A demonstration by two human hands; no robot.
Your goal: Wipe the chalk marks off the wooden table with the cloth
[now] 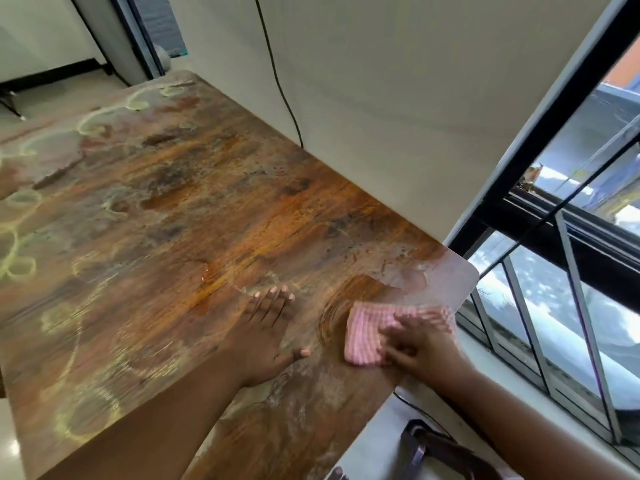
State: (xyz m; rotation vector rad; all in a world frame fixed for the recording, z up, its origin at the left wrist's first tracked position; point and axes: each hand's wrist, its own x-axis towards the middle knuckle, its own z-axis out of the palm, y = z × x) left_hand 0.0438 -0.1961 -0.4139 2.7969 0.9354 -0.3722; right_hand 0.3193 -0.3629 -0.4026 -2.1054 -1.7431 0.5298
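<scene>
The right hand (pixel 420 344) is pressing flat, fingers spread, on a pink striped cloth (pixel 374 336) at lower right of the wooden counter (pixel 214 209). The left hand (pixel 265 332) is lying open, palm down, just beside it. Yellowish chalk marks (pixel 20 244) are showing at left.

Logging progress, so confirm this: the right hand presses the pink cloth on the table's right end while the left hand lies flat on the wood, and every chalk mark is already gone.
Not gone: the head view shows yellowish chalk loops remaining on the table's left side. The right hand does press the pink cloth; the left hand lies flat.

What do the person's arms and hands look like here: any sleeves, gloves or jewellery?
Both forearms are bare, with no sleeves in view. The left hand and right hand wear no gloves; no rings, watch or bracelets show. The nails look short and unpainted. The right hand is motion-blurred.
</scene>
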